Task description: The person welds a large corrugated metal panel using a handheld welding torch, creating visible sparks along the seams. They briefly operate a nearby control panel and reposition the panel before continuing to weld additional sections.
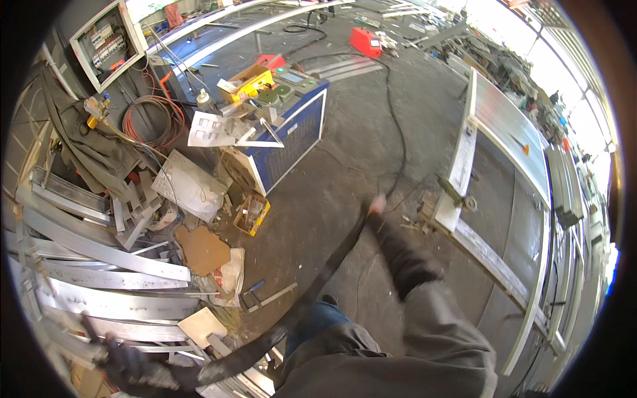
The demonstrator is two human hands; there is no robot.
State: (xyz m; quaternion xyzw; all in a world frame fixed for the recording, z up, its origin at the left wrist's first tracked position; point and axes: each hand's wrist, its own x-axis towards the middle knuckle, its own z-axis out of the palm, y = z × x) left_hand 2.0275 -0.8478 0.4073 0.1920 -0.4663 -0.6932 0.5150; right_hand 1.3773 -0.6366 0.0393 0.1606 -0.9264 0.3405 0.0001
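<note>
My right hand reaches forward over the floor, closed around a thick black cable. From that grip the cable sags back past my legs toward the lower left. Beyond the hand, a thinner black cable runs away across the floor. My left hand seems to be the dark, blurred shape at the lower left, by the cable's near end. Its fingers are smeared by motion, and I cannot make out what they hold. Beside it lie curved silvery metal strips.
A blue machine cabinet with a yellow box on top stands ahead left. On the right is a metal frame bench. A red machine sits farther back. Cardboard and offcuts litter the left floor.
</note>
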